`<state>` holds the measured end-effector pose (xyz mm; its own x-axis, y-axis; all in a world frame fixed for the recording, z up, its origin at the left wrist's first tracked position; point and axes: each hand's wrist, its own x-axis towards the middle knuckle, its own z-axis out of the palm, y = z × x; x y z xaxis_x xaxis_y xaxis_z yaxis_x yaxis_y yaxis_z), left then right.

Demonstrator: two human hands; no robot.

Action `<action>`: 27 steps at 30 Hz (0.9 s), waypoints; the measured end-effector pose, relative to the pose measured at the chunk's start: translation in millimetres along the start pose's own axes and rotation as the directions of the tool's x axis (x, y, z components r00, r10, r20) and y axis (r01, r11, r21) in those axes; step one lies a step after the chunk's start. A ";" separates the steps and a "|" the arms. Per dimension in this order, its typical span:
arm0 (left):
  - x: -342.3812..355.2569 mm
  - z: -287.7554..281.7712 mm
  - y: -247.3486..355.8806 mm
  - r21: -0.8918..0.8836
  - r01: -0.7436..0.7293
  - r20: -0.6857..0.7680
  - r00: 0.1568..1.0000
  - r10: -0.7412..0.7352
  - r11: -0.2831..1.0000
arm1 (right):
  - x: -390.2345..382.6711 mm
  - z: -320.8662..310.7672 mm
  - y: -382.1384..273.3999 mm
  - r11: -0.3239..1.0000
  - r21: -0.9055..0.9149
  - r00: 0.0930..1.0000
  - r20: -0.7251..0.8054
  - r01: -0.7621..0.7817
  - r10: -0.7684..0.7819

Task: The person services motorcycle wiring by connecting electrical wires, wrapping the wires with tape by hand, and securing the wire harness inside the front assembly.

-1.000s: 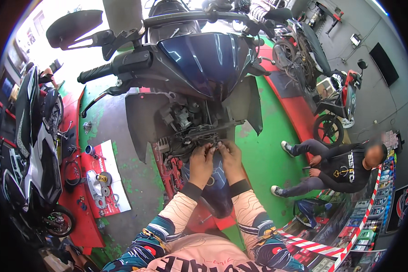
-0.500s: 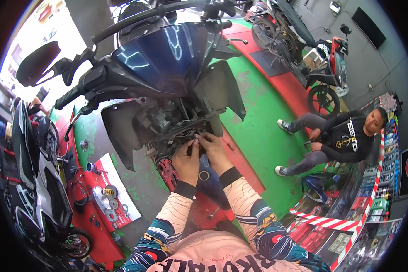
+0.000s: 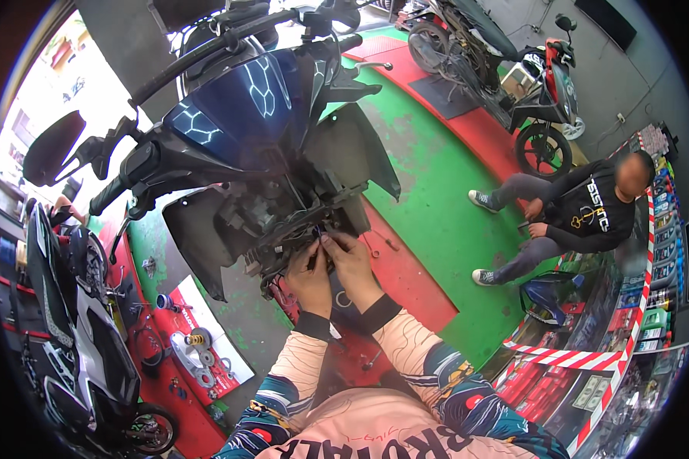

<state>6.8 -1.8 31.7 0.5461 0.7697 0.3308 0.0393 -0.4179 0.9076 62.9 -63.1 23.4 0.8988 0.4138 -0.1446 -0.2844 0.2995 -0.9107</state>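
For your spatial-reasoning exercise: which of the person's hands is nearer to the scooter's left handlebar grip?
Left. The left hand works at the exposed wiring under the front panel, on the side toward the handlebar grip. The right hand sits beside it, farther from the grip.

Left hand (image 3: 308,277) and right hand (image 3: 352,260): side by side, fingertips pinching wiring (image 3: 319,232) under blue scooter (image 3: 245,115) front. Beyond grip: handlebar (image 3: 207,53). Right of grip: seated person (image 3: 582,218). Left: parts tray (image 3: 199,359).
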 end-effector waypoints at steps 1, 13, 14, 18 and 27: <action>-0.1 -0.4 1.3 0.001 -0.003 0.002 1.000 0.003 1.000 | 2.5 -1.5 -2.8 0.999 -0.043 0.999 0.035 -0.008 0.010; -0.7 5.9 -10.9 -0.424 0.356 0.082 0.931 -0.356 0.833 | 22.7 -13.5 7.6 0.977 -0.200 0.979 0.201 0.076 -0.035; 0.8 7.1 -6.8 -0.355 0.327 0.082 0.944 -0.319 0.876 | 22.9 -14.3 10.7 0.977 -0.196 0.979 0.200 0.078 -0.038; 5.8 5.3 -7.5 -0.265 0.363 0.055 0.931 -0.361 0.894 | 18.9 -11.4 3.8 0.967 -0.220 0.981 0.174 0.127 -0.090; 8.6 3.3 -6.9 -0.382 0.448 0.128 0.892 -0.434 0.808 | 27.7 -15.5 14.5 0.941 -0.279 0.979 0.124 0.189 -0.160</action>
<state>14.0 6.1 27.4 0.5772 0.8058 -0.1323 -0.0433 0.1920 0.9804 88.8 -60.6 0.3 0.8842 0.4641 0.0524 -0.0042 0.1200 -0.9928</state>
